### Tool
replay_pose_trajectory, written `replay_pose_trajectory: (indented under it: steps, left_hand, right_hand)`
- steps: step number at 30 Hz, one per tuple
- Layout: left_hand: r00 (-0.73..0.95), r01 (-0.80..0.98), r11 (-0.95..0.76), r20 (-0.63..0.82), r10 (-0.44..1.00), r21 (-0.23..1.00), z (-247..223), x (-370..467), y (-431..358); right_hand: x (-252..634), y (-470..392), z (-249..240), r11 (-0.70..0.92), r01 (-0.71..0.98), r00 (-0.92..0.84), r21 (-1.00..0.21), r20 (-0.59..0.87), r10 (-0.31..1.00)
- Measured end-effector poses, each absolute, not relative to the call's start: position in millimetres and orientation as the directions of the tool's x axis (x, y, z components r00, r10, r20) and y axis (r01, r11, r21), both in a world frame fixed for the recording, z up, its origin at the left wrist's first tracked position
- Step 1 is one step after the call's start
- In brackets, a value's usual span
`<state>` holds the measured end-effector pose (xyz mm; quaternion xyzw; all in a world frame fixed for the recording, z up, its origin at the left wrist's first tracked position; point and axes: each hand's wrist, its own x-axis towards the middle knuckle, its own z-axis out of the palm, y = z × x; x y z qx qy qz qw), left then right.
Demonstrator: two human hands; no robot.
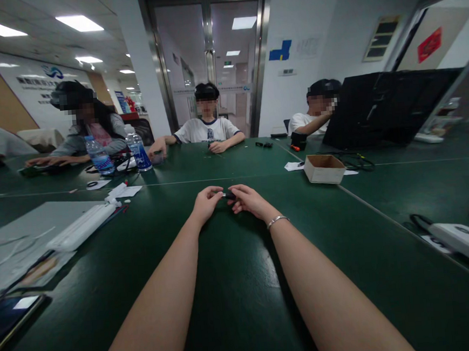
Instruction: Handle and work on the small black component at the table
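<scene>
Both my hands meet over the green table [235, 283], a little above its surface. Between them is a small black USB stick [230, 196] with a silver metal end. My right hand [253, 200], with a silver bracelet [277, 221] on the wrist, pinches the black body between thumb and fingers. My left hand [207, 203] is closed in a pinch at the silver end; whether a small cap is in those fingertips is too small to tell.
An open cardboard box [324, 176] stands ahead on the right, near a large black monitor [387, 109]. Two bottles, one a blue-labelled bottle [138, 150], stand ahead left. A white power strip [84, 226] and a phone [12, 320] lie left. Several people sit around the table.
</scene>
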<state>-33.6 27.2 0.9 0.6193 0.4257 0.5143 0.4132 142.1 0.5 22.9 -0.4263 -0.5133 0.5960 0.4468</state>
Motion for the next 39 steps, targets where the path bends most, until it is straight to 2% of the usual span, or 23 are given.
replay_pose_trajectory:
  steps: [4,9,15,22,28,39]
  left_hand:
    - [0.115,0.097,-0.278,0.267,0.957,0.956,1.8,-33.3,26.3]
    - [0.108,0.11,-0.263,0.252,0.962,0.959,3.2,-33.0,25.0]
    - [0.125,0.149,-0.265,0.248,0.961,0.953,5.7,-31.8,22.0]
    - [0.153,0.237,-0.255,0.223,0.963,0.937,6.1,-30.9,18.4]
    - [0.198,0.151,-0.258,0.227,0.954,0.954,4.9,-28.7,18.4]
    - [0.188,0.14,-0.262,0.234,0.954,0.955,3.9,-27.6,19.4]
  right_hand:
    - [142.1,-1.6,25.0,-0.043,-0.14,-0.256,-0.989,-0.006,0.967]
    - [141.4,-2.2,26.4,-0.1,-0.106,-0.231,-0.989,-0.073,0.97]
    - [144.9,1.4,20.9,-0.024,-0.122,-0.288,-0.992,0.012,0.958]
    - [144.8,3.2,18.2,-0.027,-0.136,-0.295,-0.99,0.015,0.955]
    - [144.6,4.7,17.2,-0.029,-0.138,-0.304,-0.99,0.015,0.952]
    - [145.0,4.0,17.9,-0.037,-0.136,-0.299,-0.99,0.005,0.954]
